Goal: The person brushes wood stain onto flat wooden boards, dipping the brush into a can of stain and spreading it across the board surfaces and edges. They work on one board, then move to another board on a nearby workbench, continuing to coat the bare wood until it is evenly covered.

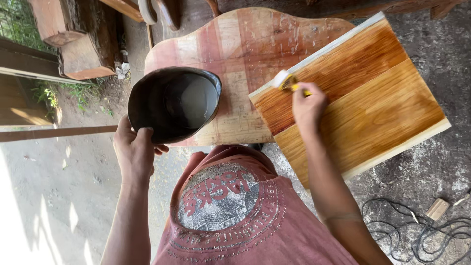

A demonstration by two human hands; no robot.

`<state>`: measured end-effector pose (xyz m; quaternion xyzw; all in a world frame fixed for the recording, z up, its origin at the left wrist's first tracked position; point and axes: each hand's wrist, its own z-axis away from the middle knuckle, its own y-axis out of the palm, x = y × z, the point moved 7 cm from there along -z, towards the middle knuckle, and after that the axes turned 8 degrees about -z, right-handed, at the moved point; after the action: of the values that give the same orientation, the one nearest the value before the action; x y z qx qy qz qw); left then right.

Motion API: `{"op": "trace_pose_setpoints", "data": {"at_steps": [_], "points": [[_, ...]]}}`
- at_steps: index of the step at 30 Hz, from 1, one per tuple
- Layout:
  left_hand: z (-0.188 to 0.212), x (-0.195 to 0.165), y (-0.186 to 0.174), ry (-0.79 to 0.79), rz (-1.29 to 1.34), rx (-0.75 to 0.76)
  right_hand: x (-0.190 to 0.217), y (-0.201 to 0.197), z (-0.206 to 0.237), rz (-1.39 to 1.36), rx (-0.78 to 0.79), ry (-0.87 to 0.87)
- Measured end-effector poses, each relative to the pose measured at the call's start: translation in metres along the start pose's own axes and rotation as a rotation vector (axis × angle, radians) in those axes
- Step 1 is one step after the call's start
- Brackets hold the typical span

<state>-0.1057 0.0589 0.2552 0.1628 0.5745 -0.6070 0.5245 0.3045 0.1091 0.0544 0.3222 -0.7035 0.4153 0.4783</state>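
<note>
My left hand (133, 148) grips the near rim of a dark bowl (172, 103) that holds a pale grey liquid. The bowl hangs at the left edge of a reddish wooden table top (235, 44). My right hand (307, 105) is closed on a yellow-handled brush (289, 82), whose bristles rest on the near-left corner of a glossy orange-brown wooden board (373, 98). The board lies tilted across the right side of the table top and looks wet and shiny.
Wooden blocks (78, 37) stand at the far left by grass. A dark tangled cord (417, 230) and a small wooden piece (436, 208) lie on the rough grey ground at the right. Sunlit dirt floor spreads to the left.
</note>
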Motion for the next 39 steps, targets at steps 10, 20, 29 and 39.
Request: {"op": "trace_pose_setpoints", "data": {"at_steps": [10,20,29,39], "points": [[0.001,0.019,-0.009,-0.020,0.017,-0.030,0.029,0.035,0.031,0.020,0.114,-0.169],[0.000,0.030,-0.013,-0.016,0.029,-0.036,0.038,0.035,0.040,-0.038,0.087,-0.121],[-0.025,0.028,-0.010,0.036,0.072,0.070,0.093,0.046,0.087,0.202,0.202,-0.387],[-0.060,0.025,-0.035,0.141,0.115,0.237,0.111,0.097,0.127,0.588,0.175,-0.572]]}}
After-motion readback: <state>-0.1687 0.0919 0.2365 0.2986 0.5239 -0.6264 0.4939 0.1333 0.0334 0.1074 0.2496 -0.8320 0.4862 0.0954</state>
